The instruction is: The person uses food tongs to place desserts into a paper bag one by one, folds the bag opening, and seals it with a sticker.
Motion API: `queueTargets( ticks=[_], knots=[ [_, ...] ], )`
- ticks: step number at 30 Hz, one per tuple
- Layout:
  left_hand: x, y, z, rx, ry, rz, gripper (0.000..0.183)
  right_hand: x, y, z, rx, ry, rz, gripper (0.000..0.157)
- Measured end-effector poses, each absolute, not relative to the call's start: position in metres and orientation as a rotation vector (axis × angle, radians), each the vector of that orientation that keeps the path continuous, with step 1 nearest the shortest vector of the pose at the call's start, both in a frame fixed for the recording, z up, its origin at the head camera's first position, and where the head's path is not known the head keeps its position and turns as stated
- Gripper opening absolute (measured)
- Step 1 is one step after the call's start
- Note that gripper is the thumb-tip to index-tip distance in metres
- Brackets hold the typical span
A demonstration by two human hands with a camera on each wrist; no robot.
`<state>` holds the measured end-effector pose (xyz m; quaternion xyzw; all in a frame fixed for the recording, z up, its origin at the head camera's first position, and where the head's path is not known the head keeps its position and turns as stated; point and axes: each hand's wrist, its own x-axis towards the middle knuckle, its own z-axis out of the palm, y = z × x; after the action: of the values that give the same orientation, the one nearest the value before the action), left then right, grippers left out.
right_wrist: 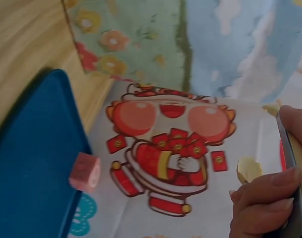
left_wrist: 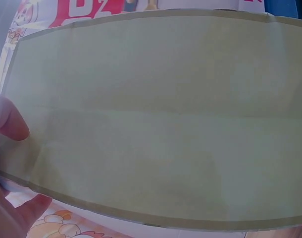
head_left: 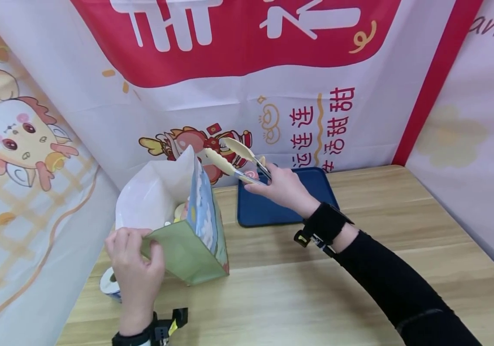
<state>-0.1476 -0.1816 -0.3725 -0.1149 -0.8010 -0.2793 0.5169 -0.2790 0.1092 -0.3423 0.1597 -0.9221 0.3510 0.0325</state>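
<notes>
My left hand (head_left: 136, 269) pinches the top edge of an upright paper bag (head_left: 186, 252), thumb on its green side. The bag has a white inside and a printed blue side; small yellowish pieces (head_left: 179, 212) show inside, mostly hidden by its wall. In the left wrist view, the bag's green side (left_wrist: 156, 114) fills most of the frame. My right hand (head_left: 287, 190) grips metal tongs (head_left: 240, 148) with cream tips, spread apart beside the bag's mouth with nothing between them. A pink block with a swirl mark (right_wrist: 85, 172) sits at the rim of the blue tray (head_left: 268, 211).
A white and blue roll (head_left: 110, 282) stands on the wooden table (head_left: 281, 288), left of the bag and partly behind my left hand. Printed cloth (head_left: 229, 96) hangs behind the table and along both sides.
</notes>
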Motion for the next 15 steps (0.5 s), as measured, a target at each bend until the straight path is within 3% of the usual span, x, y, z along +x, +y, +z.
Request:
queueTargets(
  ticks=[15],
  knots=[
    [-0.148, -0.181, -0.371, -0.278, -1.919, -0.666, 0.012, -0.317, 0.113, -0.401, 0.188, -2.936, 1.092, 0.078]
  ],
)
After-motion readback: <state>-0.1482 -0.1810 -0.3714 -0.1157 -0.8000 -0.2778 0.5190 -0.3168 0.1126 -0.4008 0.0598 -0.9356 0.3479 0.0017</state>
